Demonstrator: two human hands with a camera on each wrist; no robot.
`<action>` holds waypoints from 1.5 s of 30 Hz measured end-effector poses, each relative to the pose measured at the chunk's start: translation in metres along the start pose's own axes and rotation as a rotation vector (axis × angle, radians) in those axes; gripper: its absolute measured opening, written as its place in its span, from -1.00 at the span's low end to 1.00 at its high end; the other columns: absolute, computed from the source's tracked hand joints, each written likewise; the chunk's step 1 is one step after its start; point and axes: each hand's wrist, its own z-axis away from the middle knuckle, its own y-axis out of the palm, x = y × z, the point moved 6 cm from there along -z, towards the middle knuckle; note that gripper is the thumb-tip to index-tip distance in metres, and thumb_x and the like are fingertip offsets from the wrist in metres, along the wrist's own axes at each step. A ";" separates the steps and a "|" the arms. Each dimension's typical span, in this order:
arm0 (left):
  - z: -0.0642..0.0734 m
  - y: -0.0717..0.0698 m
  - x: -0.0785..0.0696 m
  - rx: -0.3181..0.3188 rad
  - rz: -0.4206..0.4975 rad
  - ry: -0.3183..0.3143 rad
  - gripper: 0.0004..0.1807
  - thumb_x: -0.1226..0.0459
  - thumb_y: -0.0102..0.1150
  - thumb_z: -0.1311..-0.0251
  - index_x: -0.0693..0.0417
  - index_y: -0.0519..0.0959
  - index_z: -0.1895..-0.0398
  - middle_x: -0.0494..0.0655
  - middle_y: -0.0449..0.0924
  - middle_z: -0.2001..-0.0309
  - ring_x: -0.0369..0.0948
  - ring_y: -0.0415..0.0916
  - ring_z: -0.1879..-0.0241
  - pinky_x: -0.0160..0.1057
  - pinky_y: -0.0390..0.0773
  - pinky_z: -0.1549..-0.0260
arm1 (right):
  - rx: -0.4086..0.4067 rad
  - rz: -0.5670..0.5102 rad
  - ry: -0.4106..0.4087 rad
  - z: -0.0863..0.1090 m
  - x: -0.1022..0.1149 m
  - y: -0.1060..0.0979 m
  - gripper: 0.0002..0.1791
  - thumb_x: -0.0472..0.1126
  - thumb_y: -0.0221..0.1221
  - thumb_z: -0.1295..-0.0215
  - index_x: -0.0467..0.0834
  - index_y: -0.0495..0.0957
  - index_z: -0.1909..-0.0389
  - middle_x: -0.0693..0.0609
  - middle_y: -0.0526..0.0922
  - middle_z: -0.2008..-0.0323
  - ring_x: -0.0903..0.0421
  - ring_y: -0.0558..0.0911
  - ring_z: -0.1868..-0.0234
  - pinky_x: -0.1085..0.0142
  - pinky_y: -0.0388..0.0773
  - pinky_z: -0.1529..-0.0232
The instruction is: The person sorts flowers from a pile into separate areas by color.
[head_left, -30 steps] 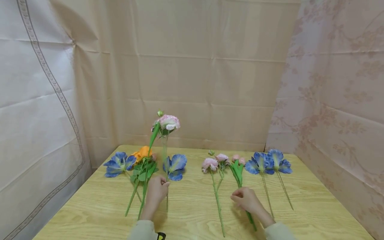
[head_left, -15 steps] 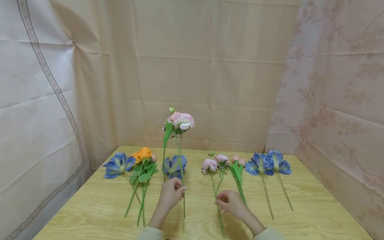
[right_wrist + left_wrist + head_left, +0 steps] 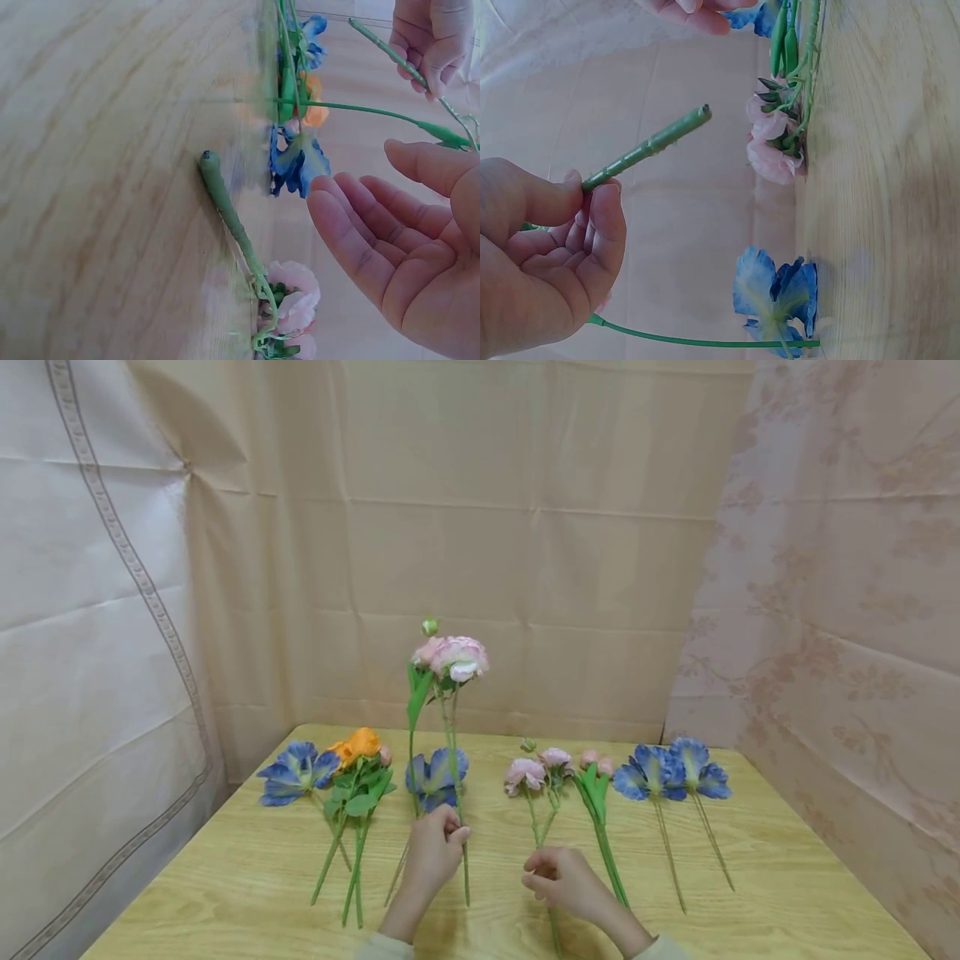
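Note:
My left hand pinches the stem of a pink-and-white peony between thumb and fingers, bloom up. The stem's cut end sticks out past the fingertips in the left wrist view. Close beside that bloom stands a thin-stemmed tulip with a broad green leaf; its stem runs down behind the hand. Behind them a blue flower lies on the table. My right hand holds nothing, thumb and fingers apart in the right wrist view, over the stem of a lying pink peony.
At left on the wooden table lie another blue flower, an orange flower and crossed green stems. Pink tulips lie right of the pink peony, with two blue flowers farther right. Cloth hangs around the table.
My left hand has moved right with the upright peony, and the leafy tulip has shifted along with it. My right hand has moved left, from the tulips to over the lying peony's stem.

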 end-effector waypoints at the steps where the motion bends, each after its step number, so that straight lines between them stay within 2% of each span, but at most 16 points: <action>1: 0.000 0.000 -0.001 -0.002 0.001 0.000 -0.82 0.50 0.22 0.08 0.18 0.41 0.62 -0.17 0.36 0.67 -0.33 0.26 0.65 -0.38 0.32 0.67 | 0.002 0.001 -0.001 0.000 0.000 0.000 -0.82 -0.34 0.14 -0.16 -0.43 0.49 0.34 -0.14 0.55 0.58 0.05 0.53 0.64 0.41 0.45 0.68; 6: 0.001 0.000 -0.005 -0.012 0.030 0.013 -0.85 0.51 0.22 0.07 0.22 0.44 0.60 -0.16 0.39 0.65 -0.35 0.27 0.66 -0.40 0.33 0.68 | 0.011 -0.030 0.014 -0.001 0.001 0.003 -0.80 -0.33 0.14 -0.16 -0.45 0.48 0.32 -0.13 0.55 0.57 0.04 0.53 0.62 0.37 0.46 0.69; 8: 0.001 -0.001 -0.004 -0.035 0.063 -0.004 -0.86 0.52 0.21 0.06 0.24 0.44 0.58 -0.13 0.40 0.64 -0.35 0.28 0.66 -0.40 0.34 0.70 | 0.016 -0.044 0.022 -0.001 0.000 0.005 -0.80 -0.34 0.13 -0.16 -0.46 0.48 0.31 -0.14 0.54 0.57 0.03 0.53 0.62 0.34 0.46 0.69; 14: -0.005 -0.009 0.011 -0.154 0.267 -0.110 -0.91 0.57 0.10 -0.02 0.37 0.39 0.51 -0.01 0.40 0.61 -0.23 0.41 0.74 -0.40 0.44 0.77 | 0.030 -0.041 0.035 -0.001 -0.006 0.009 -0.87 -0.39 0.10 -0.18 -0.42 0.49 0.34 -0.13 0.54 0.58 0.07 0.50 0.65 0.41 0.41 0.71; 21: -0.008 -0.012 0.026 -0.153 0.400 -0.240 -0.95 0.57 0.02 -0.08 0.42 0.37 0.47 0.00 0.38 0.60 -0.16 0.43 0.66 -0.25 0.52 0.67 | 0.087 -0.075 0.016 0.000 -0.006 0.012 -0.84 -0.36 0.11 -0.18 -0.43 0.50 0.34 -0.14 0.56 0.56 0.09 0.55 0.61 0.46 0.44 0.65; 23: -0.007 -0.013 0.028 -0.167 0.387 -0.236 -0.94 0.57 0.02 -0.08 0.39 0.38 0.49 -0.01 0.37 0.62 -0.18 0.41 0.68 -0.27 0.50 0.70 | 0.106 -0.095 0.017 0.001 -0.007 0.014 -0.82 -0.34 0.11 -0.18 -0.44 0.49 0.33 -0.14 0.56 0.55 0.12 0.54 0.61 0.47 0.43 0.64; 28: -0.006 -0.014 0.026 -0.230 0.174 -0.124 -0.82 0.61 0.11 0.04 0.26 0.37 0.59 -0.09 0.34 0.66 -0.29 0.30 0.69 -0.39 0.33 0.73 | 0.127 -0.109 0.025 0.002 -0.010 0.016 -0.81 -0.32 0.11 -0.19 -0.42 0.49 0.32 -0.12 0.55 0.56 0.22 0.48 0.64 0.49 0.41 0.63; 31: -0.004 -0.014 0.023 -0.240 0.114 -0.079 -0.78 0.61 0.13 0.08 0.21 0.36 0.61 -0.10 0.35 0.67 -0.29 0.27 0.65 -0.38 0.29 0.70 | 0.124 -0.112 0.028 0.002 -0.011 0.016 -0.80 -0.31 0.10 -0.20 -0.42 0.49 0.30 -0.10 0.55 0.57 0.26 0.46 0.66 0.48 0.40 0.64; 34: -0.003 -0.009 0.017 -0.189 0.174 -0.053 -0.78 0.62 0.12 0.08 0.23 0.36 0.63 -0.08 0.38 0.67 -0.27 0.34 0.69 -0.38 0.40 0.72 | 0.091 -0.086 0.012 0.001 -0.008 0.014 -0.78 -0.30 0.09 -0.21 -0.42 0.49 0.28 -0.06 0.55 0.55 0.28 0.46 0.63 0.46 0.41 0.63; 37: 0.000 0.001 0.011 -0.104 0.291 -0.047 -0.79 0.64 0.09 0.06 0.27 0.36 0.64 -0.04 0.40 0.69 -0.21 0.40 0.74 -0.33 0.48 0.74 | 0.048 -0.083 -0.003 0.000 -0.004 0.013 -0.77 -0.30 0.09 -0.21 -0.43 0.49 0.25 -0.10 0.56 0.53 0.20 0.52 0.59 0.43 0.45 0.60; 42: 0.007 0.021 -0.002 0.073 0.450 -0.061 -0.86 0.62 0.07 0.01 0.34 0.39 0.60 0.02 0.45 0.65 -0.19 0.46 0.72 -0.25 0.53 0.68 | -0.018 -0.196 -0.036 -0.001 0.006 0.013 -0.71 -0.31 0.09 -0.22 -0.51 0.44 0.20 -0.23 0.57 0.46 0.08 0.58 0.49 0.37 0.53 0.54; 45: 0.011 0.031 -0.013 0.143 0.473 -0.048 -0.87 0.61 0.09 0.02 0.37 0.40 0.61 0.07 0.47 0.65 -0.19 0.48 0.70 -0.29 0.53 0.68 | -0.063 -0.251 -0.069 0.000 0.016 0.013 -0.74 -0.35 0.10 -0.20 -0.51 0.46 0.21 -0.26 0.57 0.41 0.11 0.60 0.46 0.31 0.55 0.51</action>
